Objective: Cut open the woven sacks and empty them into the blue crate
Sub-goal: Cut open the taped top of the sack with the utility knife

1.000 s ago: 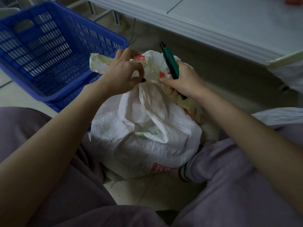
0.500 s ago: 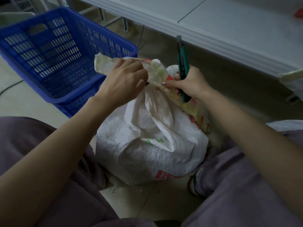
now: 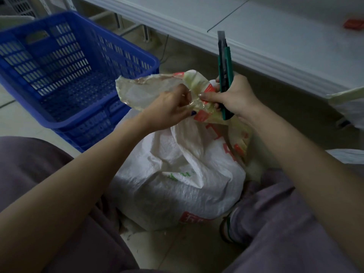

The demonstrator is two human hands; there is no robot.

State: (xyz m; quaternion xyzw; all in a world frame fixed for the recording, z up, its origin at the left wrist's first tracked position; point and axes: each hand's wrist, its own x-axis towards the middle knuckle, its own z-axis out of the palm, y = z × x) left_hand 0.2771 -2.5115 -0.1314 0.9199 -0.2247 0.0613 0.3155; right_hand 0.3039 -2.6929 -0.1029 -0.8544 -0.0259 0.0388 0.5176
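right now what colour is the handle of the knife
Green, seen clearly in the head view: the knife stands upright in the right hand.

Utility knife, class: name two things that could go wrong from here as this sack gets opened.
1. The utility knife has its blade out, pointing up, while the right hand also pinches the top of the woven sack; a slip might cut the left hand gripping beside it.
2. The sack stands on the floor beside the blue crate, not over it; opened there, contents could spill.
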